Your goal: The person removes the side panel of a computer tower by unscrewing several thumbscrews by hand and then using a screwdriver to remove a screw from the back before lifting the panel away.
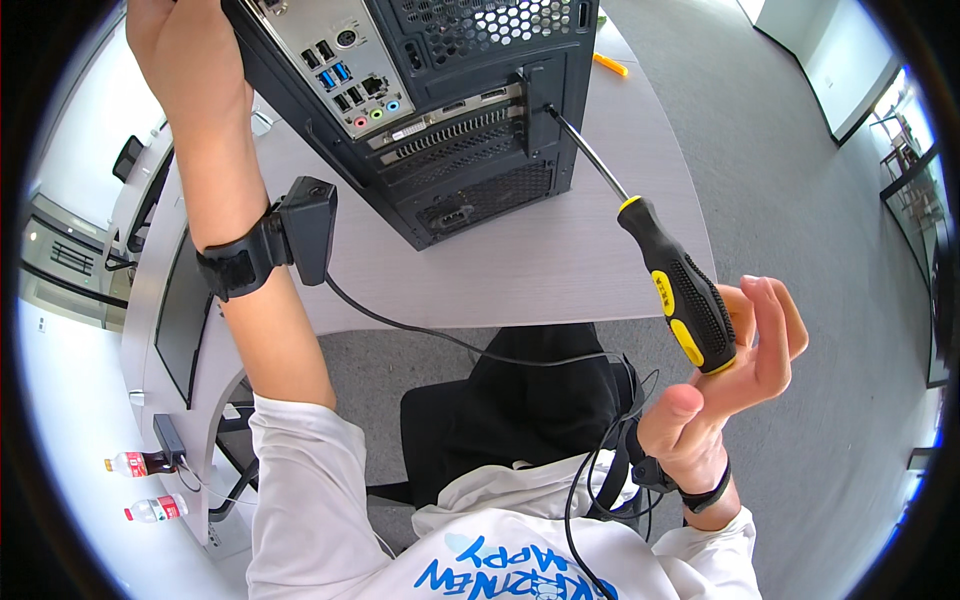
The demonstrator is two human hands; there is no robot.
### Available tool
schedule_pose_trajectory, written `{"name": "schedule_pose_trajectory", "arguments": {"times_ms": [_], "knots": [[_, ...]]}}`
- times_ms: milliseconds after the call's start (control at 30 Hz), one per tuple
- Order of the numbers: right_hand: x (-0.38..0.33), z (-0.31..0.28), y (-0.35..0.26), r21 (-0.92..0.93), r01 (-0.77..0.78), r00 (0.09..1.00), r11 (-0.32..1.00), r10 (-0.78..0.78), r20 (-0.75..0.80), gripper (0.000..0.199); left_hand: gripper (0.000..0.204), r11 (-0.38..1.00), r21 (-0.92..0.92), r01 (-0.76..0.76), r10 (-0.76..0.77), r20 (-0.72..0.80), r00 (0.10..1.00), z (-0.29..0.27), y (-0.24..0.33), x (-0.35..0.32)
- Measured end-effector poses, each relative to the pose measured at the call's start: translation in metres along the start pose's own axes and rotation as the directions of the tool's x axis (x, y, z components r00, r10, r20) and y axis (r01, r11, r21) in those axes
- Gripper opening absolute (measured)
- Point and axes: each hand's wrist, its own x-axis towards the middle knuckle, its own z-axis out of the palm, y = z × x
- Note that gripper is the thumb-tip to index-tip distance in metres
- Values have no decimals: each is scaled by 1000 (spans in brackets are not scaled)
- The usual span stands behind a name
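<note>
A black computer case (400,190) stands on the table, its rear ports and slot covers turned toward me. My right hand (745,355) loosely holds a black-and-yellow screwdriver (668,275) at the butt of its handle. The fingers curl behind the handle, while the thumb is held apart from it. The metal shaft slants up and left, and its tip meets the case beside the slot covers. My left hand (180,25) is at the upper left edge of the case; its fingers lie out of the picture or hidden, so their grip does not show.
The pale curved table (630,240) carries an orange object (611,65) beyond the case. A flat dark panel (185,320) is at the left. Two bottles (157,509) and a dark box (168,437) sit farther left. A black cable (430,331) runs from my left wrist device (308,230) across my lap.
</note>
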Motion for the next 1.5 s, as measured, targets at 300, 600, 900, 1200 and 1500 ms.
{"name": "schedule_pose_trajectory", "arguments": {"times_ms": [300,600,900,1200,1500], "knots": [[7,-4,-8,-47,113,990,992,-109,92,46,14,998,-1,59,-59,-65,996,1,7,0],[9,11,3,368,-48,999,929,48,10,68,13,999,-16,33,-33,-1,999,-2,1,2],[1,-8,-9,239,-267,947,933,209,243,65,20,955,-182,233,-238,-9,971,-7,6,8],[13,-5,-15,184,-43,985,982,11,174,48,18,952,-191,238,-243,-1,970,-8,12,8],[14,-13,-17,-150,236,942,960,-188,278,20,30,875,-465,133,-145,11,989,-14,-17,13]]}}
